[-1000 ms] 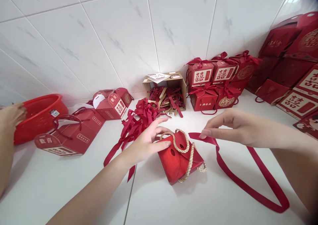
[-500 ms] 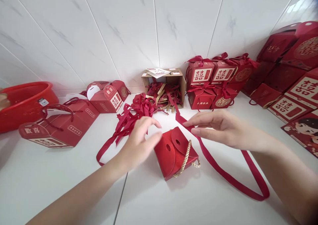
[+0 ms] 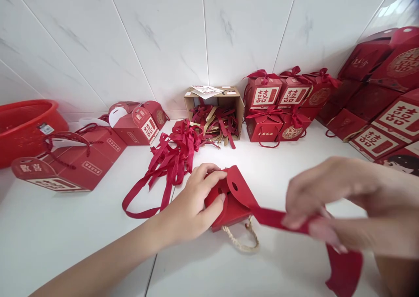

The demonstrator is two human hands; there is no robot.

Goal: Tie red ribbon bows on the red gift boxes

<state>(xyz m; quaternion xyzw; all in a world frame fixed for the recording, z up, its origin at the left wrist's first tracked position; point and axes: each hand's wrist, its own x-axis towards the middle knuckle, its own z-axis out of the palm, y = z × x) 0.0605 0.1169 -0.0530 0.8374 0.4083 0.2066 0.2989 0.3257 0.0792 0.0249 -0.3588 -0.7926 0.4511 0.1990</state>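
A small red gift box (image 3: 240, 192) lies on the white surface, its curved, holed flaps facing up and partly apart. My left hand (image 3: 204, 198) grips the box from its left side, fingers over the left flap. A twisted cord handle (image 3: 244, 244) hangs from the near side of the box. My right hand (image 3: 317, 205), blurred, pinches a dark red ribbon (image 3: 271, 218). One end of the ribbon reaches the right flap of the box, and a wide tail hangs below my right hand.
A heap of red ribbons (image 3: 176, 150) lies behind my left hand. An open cardboard box (image 3: 240, 118) of strips stands by the wall. Finished boxes with bows (image 3: 265, 94) are stacked right of it, more boxes (image 3: 376, 100) far right. At left are handled boxes (image 3: 94, 157) and a red basin (image 3: 26, 126).
My left hand has come down onto the gift box, and its flaps have parted. My right hand has moved right and nearer with the ribbon. The cord handle has dropped toward me.
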